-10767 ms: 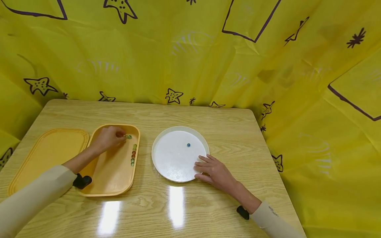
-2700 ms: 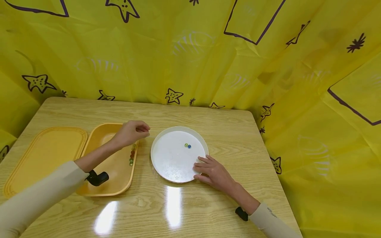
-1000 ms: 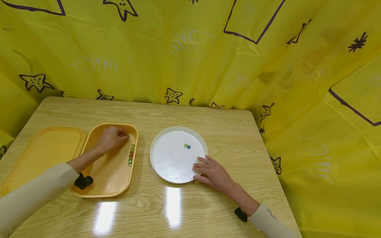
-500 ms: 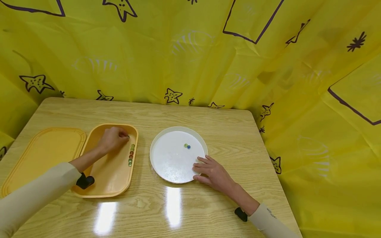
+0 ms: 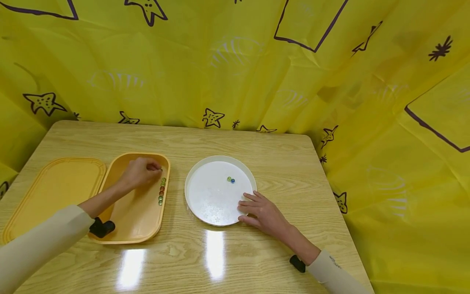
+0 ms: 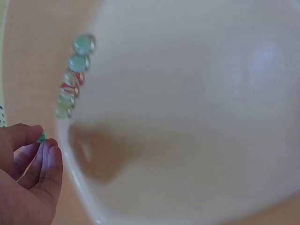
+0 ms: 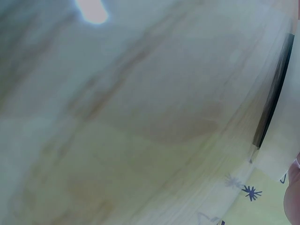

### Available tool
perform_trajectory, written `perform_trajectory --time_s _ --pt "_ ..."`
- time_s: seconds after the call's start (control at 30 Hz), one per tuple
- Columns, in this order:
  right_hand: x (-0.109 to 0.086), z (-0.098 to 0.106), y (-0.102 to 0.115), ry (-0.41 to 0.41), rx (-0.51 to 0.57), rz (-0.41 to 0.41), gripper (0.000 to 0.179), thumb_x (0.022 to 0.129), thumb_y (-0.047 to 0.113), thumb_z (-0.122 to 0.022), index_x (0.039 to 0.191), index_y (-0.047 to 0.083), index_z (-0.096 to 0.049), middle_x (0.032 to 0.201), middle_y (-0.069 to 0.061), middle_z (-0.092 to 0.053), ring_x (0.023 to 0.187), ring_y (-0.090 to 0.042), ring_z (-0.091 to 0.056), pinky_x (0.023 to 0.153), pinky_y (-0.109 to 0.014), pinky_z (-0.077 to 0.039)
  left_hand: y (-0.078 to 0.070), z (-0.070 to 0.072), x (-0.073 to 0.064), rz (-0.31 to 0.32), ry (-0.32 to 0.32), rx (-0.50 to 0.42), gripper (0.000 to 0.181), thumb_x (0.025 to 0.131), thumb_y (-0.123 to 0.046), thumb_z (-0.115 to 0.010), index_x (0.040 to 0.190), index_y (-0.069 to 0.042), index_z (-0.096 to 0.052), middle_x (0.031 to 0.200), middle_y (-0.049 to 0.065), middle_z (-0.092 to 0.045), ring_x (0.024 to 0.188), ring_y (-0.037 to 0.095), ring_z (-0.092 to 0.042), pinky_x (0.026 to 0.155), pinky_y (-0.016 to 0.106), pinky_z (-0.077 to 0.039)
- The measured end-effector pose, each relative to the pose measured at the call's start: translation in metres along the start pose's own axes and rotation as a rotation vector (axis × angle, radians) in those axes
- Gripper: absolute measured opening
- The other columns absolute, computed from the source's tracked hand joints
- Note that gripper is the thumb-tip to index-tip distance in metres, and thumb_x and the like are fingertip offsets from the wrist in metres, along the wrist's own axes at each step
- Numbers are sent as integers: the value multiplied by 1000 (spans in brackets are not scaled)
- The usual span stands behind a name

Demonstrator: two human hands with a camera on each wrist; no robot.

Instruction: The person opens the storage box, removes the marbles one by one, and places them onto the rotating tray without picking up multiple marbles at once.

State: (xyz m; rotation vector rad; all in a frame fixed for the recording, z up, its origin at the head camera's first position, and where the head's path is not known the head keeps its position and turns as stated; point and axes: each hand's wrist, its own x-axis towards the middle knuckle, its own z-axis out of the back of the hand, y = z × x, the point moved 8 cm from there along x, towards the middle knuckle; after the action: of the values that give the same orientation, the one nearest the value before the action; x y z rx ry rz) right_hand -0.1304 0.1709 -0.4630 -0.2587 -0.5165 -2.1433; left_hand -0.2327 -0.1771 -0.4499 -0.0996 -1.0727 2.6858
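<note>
My left hand (image 5: 141, 172) is inside the yellow-orange box (image 5: 137, 237), near its far right corner. Thumb and fingertips pinch a green marble (image 6: 41, 137), plain in the left wrist view and mostly hidden by the fingers in the head view. Several glass marbles (image 5: 162, 191), yellowish, red and green, lie in a row along the box's right wall. On the white round tray (image 5: 209, 204), a yellow-green marble (image 5: 229, 179) sits beside a blue marble (image 5: 233, 180). My right hand (image 5: 266, 212) rests on the tray's right rim with fingers spread and relaxed.
A yellow-orange lid (image 5: 55, 192) lies left of the box on the wooden table (image 5: 187, 261). A yellow patterned curtain (image 5: 235, 73) hangs behind the table and along its right side.
The yellow-green marble has joined the blue one on the tray. My left hand came back to the box and now pinches a green marble, having shifted slightly right. My right hand stays put.
</note>
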Motion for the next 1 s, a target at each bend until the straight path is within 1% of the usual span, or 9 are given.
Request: perform_trajectory --time_s 0.1,0.2,0.37,0.47,0.6,0.77,1.0 --pt "0 0 0 2 2 -2 55 103 51 -45 112 7 -77 117 -5 -71 126 -27 -57 111 -47 -33 -5 1 -2 -11 2 -15 16 92 -6 -70 101 6 -73 91 16 -73 85 33 -69 77 49 -53" --pt "0 0 0 -3 4 4 52 102 49 -48 112 7 -77 117 -5 -71 125 -27 -57 111 -47 -33 -11 2 -4 -18 2 -34 16 93 -6 -69 103 6 -72 92 16 -72 87 34 -69 78 48 -54" --pt "0 0 0 -12 3 14 48 101 47 -52 112 7 -77 116 -5 -72 125 -28 -57 110 -48 -34 -23 9 -8 -38 -19 -61 17 95 -8 -67 104 5 -72 95 17 -72 89 34 -68 78 48 -54" --pt "0 0 0 -12 4 12 50 102 48 -50 112 7 -77 116 -6 -72 126 -28 -57 110 -48 -34 -32 13 -9 -46 -36 -50 17 96 -10 -67 104 4 -72 96 16 -71 89 34 -68 78 48 -54" --pt "0 0 0 -6 1 7 54 103 50 -45 112 7 -76 117 -5 -71 126 -27 -56 111 -48 -34 -43 17 -9 -50 -44 -41 16 95 -10 -67 105 3 -72 96 15 -71 89 32 -68 78 48 -54" --pt "0 0 0 0 -3 4 54 103 50 -44 113 8 -76 117 -5 -71 126 -27 -56 111 -47 -33 -58 16 -8 -51 -35 -60 17 94 -10 -67 105 3 -72 96 14 -72 88 31 -68 77 47 -54" --pt "-1 0 0 -7 -10 15 51 102 49 -49 113 7 -76 117 -6 -71 126 -28 -56 110 -49 -34 -82 9 -7 -88 -22 -110 15 94 -7 -69 104 3 -71 96 14 -72 89 32 -68 79 46 -55"
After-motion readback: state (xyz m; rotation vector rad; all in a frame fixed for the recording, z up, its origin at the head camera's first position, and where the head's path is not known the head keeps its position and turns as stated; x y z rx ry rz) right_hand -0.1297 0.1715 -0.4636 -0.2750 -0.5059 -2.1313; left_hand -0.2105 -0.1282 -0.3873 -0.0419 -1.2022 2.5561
